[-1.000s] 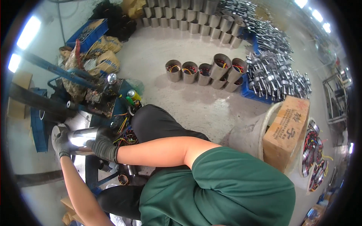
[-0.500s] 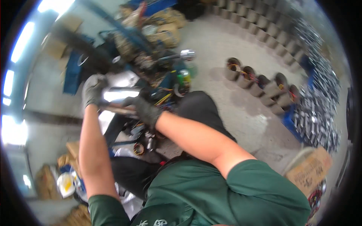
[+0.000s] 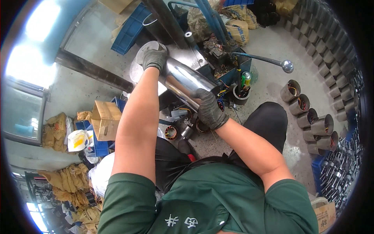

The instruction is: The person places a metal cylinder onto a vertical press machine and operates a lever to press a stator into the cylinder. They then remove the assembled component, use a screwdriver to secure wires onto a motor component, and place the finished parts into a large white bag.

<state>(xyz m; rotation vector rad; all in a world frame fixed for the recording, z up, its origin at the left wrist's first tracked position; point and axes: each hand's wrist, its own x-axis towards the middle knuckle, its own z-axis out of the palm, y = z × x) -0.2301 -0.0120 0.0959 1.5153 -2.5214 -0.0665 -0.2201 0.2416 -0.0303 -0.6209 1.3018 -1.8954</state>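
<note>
One gloved left hand (image 3: 154,60) is gripping a disc (image 3: 149,45) by the tube's (image 3: 189,76) far end; the right hand (image 3: 210,110) is clasping its near end, the tube slanting across the worktop's (image 3: 180,54) near edge.

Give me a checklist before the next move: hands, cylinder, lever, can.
1. Both hands gloved: ok.
2. Right hand on the shiny metal cylinder: ok, touching toward its near end.
3. Left hand placed: ok, on the grey disc by the cylinder's far end.
4. Cylinder fully supported underneath: cannot tell, its underside is hidden.
5. Ball-ended lever clear of hands: ok, apart from both.
6. Green can clear of the cylinder: ok, standing apart from it.
</note>
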